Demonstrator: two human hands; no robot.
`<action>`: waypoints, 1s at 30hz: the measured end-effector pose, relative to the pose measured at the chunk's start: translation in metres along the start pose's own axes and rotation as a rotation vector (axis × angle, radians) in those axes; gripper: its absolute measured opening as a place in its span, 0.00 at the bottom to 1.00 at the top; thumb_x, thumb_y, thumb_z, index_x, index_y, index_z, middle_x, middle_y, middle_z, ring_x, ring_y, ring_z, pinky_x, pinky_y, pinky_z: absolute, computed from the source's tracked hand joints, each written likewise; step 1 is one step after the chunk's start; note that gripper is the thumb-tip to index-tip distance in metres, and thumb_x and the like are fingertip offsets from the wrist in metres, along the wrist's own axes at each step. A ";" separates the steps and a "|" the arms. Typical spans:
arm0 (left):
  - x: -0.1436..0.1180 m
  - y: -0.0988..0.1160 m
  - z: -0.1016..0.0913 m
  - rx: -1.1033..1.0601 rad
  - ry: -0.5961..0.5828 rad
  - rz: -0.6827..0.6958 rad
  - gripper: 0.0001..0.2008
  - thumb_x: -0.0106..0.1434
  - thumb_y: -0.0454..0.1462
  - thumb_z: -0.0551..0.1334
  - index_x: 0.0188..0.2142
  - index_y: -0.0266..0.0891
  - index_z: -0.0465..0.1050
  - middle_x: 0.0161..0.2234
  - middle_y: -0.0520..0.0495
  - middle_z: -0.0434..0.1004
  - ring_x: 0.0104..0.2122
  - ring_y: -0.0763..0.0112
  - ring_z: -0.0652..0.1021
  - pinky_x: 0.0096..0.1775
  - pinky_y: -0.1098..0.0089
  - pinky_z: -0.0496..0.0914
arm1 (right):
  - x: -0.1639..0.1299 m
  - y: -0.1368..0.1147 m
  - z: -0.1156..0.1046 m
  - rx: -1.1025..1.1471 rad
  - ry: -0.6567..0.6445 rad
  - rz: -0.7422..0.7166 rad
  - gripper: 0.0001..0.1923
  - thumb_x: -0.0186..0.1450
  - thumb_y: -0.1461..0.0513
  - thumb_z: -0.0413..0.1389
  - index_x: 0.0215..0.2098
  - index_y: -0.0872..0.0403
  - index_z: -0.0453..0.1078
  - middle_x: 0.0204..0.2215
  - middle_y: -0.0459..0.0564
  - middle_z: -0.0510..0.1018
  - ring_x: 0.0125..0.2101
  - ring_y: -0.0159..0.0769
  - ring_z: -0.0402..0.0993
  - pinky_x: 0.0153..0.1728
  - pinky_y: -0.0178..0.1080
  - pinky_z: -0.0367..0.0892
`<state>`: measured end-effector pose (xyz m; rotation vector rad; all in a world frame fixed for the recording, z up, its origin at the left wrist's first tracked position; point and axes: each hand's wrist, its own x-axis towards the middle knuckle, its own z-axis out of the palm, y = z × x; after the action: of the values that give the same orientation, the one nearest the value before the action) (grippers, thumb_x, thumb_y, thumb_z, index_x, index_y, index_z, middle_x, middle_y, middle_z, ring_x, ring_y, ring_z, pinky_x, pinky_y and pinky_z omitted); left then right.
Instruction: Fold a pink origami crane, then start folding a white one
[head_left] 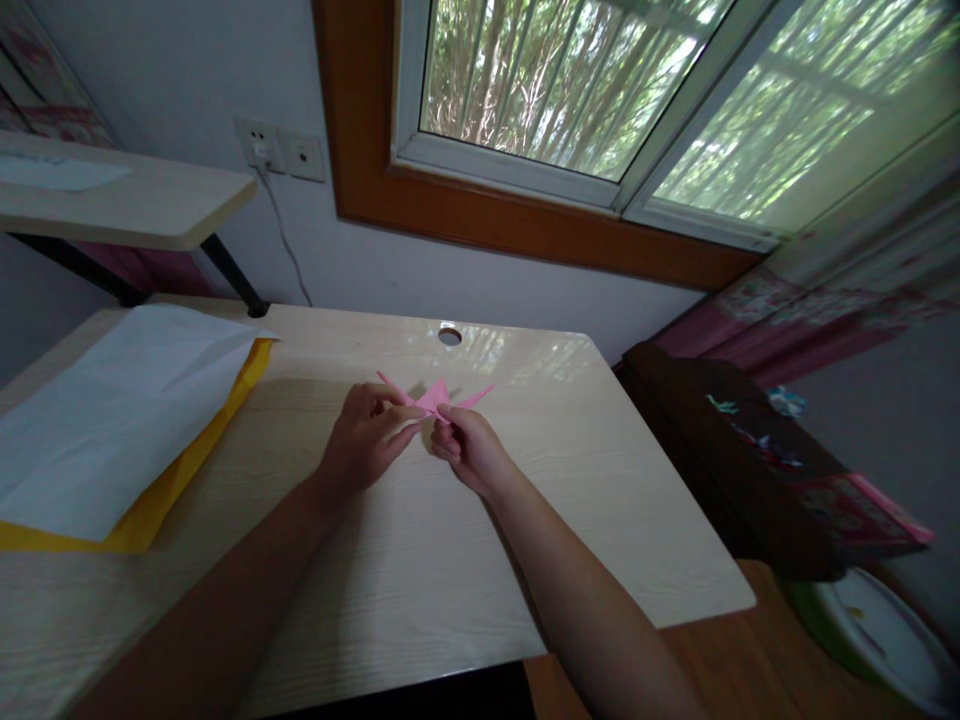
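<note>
Both grips clamped: left hand [364, 432] and right hand [471, 450] pinch pink origami crane [436, 394] over bench [600, 490]. Risk: uneven pull could crease or tear thin paper.

The folded paper [436, 393] is showing pink; the worktop [600, 500] is showing pale wood grain; at left, a white sheet [127, 410] and a yellow sheet [165, 490] are showing.

Sheets [127, 420] on desk [615, 480], left of paper figure [433, 394]; window [525, 90] behind; furniture [690, 430] right
</note>
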<state>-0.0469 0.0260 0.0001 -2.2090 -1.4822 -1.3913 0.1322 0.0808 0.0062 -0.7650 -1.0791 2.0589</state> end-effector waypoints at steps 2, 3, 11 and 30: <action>-0.001 -0.001 0.001 0.020 0.015 0.011 0.09 0.62 0.35 0.68 0.43 0.48 0.79 0.42 0.46 0.71 0.37 0.67 0.69 0.39 0.66 0.69 | -0.002 0.000 0.000 0.012 -0.020 0.026 0.22 0.61 0.53 0.61 0.15 0.54 0.62 0.09 0.38 0.56 0.13 0.24 0.48 0.19 0.36 0.42; -0.002 -0.001 0.000 0.025 0.017 0.013 0.09 0.62 0.35 0.68 0.42 0.47 0.79 0.42 0.46 0.71 0.37 0.67 0.69 0.39 0.66 0.69 | -0.002 -0.001 0.000 0.017 -0.042 0.040 0.22 0.61 0.53 0.60 0.15 0.54 0.61 0.09 0.38 0.56 0.13 0.24 0.48 0.19 0.35 0.43; 0.002 -0.002 -0.004 0.053 0.053 0.013 0.06 0.63 0.35 0.69 0.40 0.46 0.79 0.37 0.48 0.74 0.37 0.67 0.72 0.41 0.64 0.68 | -0.002 -0.001 -0.001 0.053 -0.093 0.088 0.26 0.65 0.47 0.57 0.16 0.53 0.61 0.09 0.37 0.54 0.12 0.24 0.45 0.17 0.35 0.40; 0.005 0.003 -0.008 0.252 0.019 0.097 0.06 0.64 0.34 0.67 0.41 0.42 0.78 0.36 0.46 0.76 0.37 0.63 0.71 0.43 0.63 0.69 | -0.016 -0.009 0.000 -1.309 0.327 -1.050 0.08 0.65 0.61 0.64 0.43 0.46 0.80 0.36 0.50 0.74 0.40 0.40 0.69 0.45 0.46 0.64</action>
<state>-0.0495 0.0234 0.0096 -2.0764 -1.4340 -1.1250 0.1448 0.0723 0.0169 -0.7596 -1.9918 0.1939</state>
